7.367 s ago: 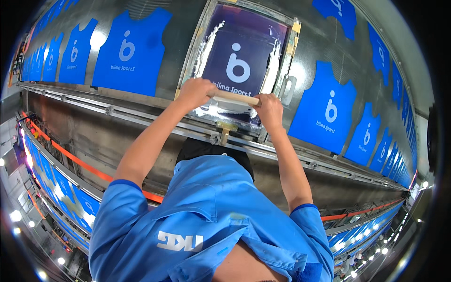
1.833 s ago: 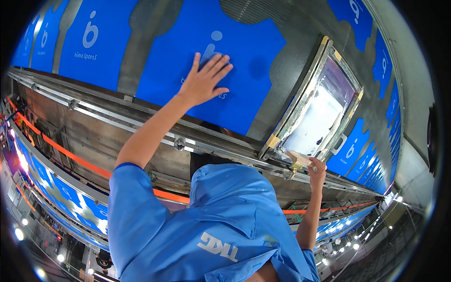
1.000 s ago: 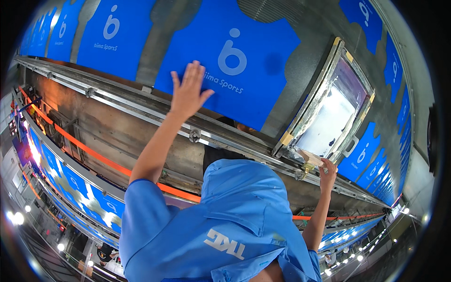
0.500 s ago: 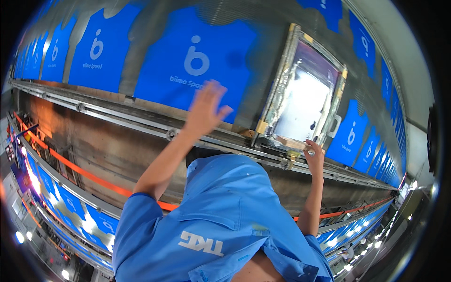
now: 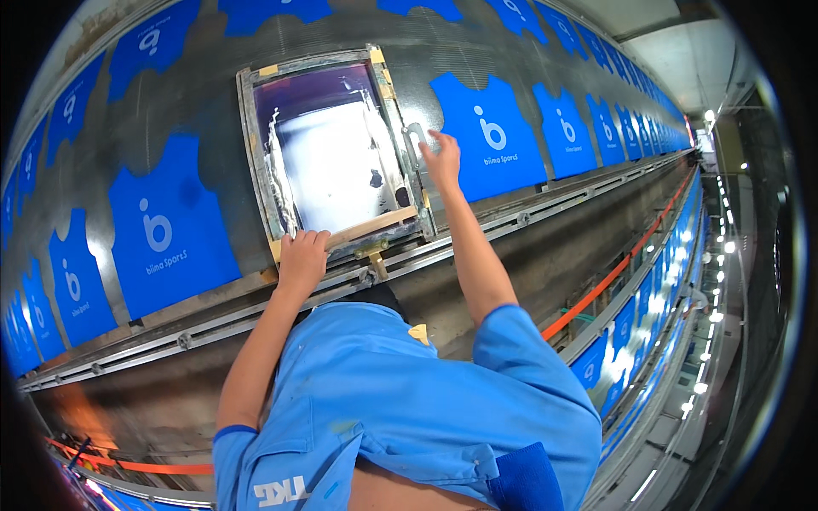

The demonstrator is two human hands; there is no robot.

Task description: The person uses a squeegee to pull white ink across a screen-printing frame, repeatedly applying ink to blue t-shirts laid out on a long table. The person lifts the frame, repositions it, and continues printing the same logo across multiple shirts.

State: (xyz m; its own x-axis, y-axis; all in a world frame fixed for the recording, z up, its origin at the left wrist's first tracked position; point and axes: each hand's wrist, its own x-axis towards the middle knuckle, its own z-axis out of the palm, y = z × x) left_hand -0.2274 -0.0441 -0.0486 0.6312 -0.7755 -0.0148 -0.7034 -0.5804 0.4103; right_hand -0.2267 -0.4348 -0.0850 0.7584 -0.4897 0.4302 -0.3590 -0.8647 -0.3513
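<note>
A screen-printing frame [image 5: 249,128] with taped corners lies on the long dark table, a pale glossy area showing on its mesh. Along its near side rests a squeegee with a wooden grip [image 5: 375,225]. My left hand [image 5: 304,260] has its fingers curled over the squeegee's left end, by the frame's near left corner. Beside the frame's right edge, my right hand [image 5: 443,162] is raised with fingers apart, close to the grey loop handle [image 5: 409,136]; whether a fingertip touches it I cannot tell.
Blue shirt panels with white prints lie along the table, such as one left of the frame [image 5: 192,217] and one to its right [image 5: 520,136]. A metal rail [image 5: 477,232] runs along the near edge. An orange bar [image 5: 588,294] is behind me at the right.
My left hand has gone from open above a blue panel to the squeegee's left end. My right hand has left the squeegee and moved up beside the loop handle. The view has turned rightward.
</note>
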